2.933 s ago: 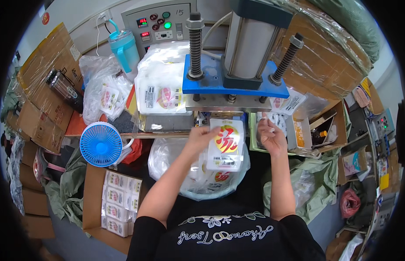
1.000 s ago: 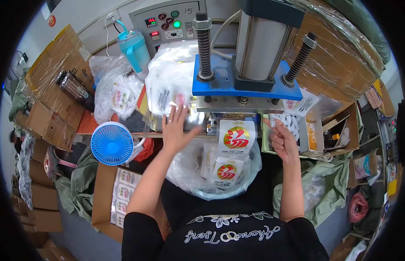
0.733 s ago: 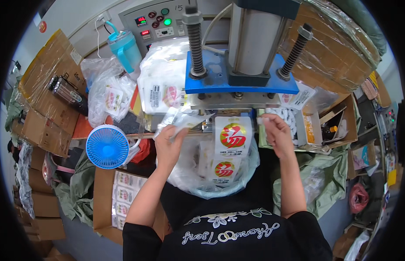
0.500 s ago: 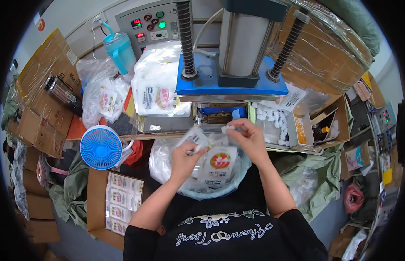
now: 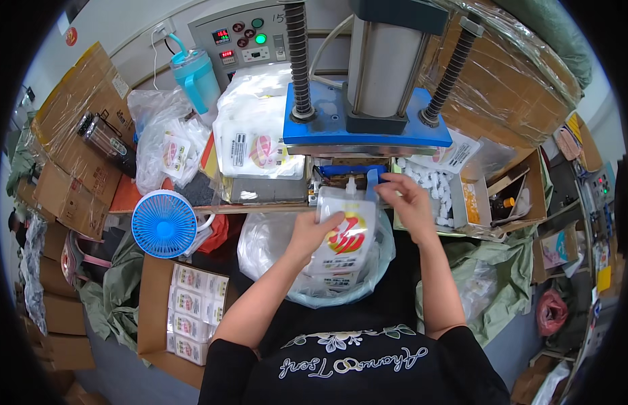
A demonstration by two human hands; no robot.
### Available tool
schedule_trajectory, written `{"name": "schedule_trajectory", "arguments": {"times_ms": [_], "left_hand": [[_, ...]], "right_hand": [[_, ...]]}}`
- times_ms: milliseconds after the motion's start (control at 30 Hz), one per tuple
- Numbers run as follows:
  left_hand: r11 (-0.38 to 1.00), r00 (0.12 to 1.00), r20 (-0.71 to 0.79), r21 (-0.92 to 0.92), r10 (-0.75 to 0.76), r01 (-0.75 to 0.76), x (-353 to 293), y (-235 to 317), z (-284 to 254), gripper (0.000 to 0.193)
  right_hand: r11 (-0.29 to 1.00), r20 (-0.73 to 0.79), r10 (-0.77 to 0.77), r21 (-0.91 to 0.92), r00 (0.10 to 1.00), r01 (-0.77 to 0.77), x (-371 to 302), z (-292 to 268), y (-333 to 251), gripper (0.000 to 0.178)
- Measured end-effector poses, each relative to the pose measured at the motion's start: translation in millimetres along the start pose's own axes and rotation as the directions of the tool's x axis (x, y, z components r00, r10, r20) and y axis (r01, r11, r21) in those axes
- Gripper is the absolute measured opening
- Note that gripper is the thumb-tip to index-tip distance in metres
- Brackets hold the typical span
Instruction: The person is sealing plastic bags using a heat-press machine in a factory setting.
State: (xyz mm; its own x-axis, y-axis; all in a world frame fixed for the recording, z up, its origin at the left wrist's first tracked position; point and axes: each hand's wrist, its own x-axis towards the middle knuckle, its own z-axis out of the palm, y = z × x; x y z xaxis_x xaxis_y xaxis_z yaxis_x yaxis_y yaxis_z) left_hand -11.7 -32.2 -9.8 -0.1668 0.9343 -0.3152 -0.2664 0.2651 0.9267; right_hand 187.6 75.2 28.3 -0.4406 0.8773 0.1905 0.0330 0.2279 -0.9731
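A clear and white spout pouch [image 5: 347, 223] with a red and yellow print stands in front of me, its white spout [image 5: 351, 186] pointing up toward the press. My left hand [image 5: 310, 236] grips its left edge, thumb on the front. My right hand [image 5: 410, 204] is beside the spout, fingers bent, thumb and forefinger tips at a blue strip [image 5: 372, 183]; whether they hold it I cannot tell. Below the pouch sits a clear plastic bag [image 5: 266, 250] with more printed pouches inside. Above my hands is the press's blue plate [image 5: 341, 133].
White spouts [image 5: 432, 192] lie heaped right of the press. A stack of pouches [image 5: 256, 128] lies on its left. A blue fan [image 5: 164, 226] juts from the bench's left edge, over a cardboard box [image 5: 158, 290] of packed pouches. An open box [image 5: 516, 196] stands at right.
The pouch in my left hand has come up and upright, its spout now at the press. My right hand has shifted right and slightly up; the small white piece is gone from its fingers.
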Motion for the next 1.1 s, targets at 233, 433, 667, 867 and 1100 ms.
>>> {"name": "schedule_trajectory", "arguments": {"times_ms": [233,433,667,867,1100], "left_hand": [[0.928,0.995,0.019,-0.36,-0.101,0.101,25,23,20,0.029],[0.923,0.996,-0.055,0.382,0.069,-0.043,39,24,-11,0.029],[0.076,0.757,0.051,0.988,0.652,-0.132,33,23,-106,0.082],[0.13,0.64,0.042,0.967,0.767,-0.219,-17,24,-103,0.03],[0.83,0.865,-0.155,0.403,0.477,-0.385,-44,27,-43,0.009]], "right_hand": [[0.494,-0.009,0.356,0.85,0.934,-0.18,2,-58,15,0.039],[0.308,0.074,0.431,0.925,0.899,-0.224,-1,-52,25,0.04],[0.582,-0.022,0.404,0.777,0.914,-0.238,-1,-52,27,0.036],[0.78,-0.088,0.31,0.592,0.946,-0.201,-8,-56,26,0.034],[0.996,-0.074,0.018,-0.082,0.997,-0.024,-11,8,-8,0.023]]}}
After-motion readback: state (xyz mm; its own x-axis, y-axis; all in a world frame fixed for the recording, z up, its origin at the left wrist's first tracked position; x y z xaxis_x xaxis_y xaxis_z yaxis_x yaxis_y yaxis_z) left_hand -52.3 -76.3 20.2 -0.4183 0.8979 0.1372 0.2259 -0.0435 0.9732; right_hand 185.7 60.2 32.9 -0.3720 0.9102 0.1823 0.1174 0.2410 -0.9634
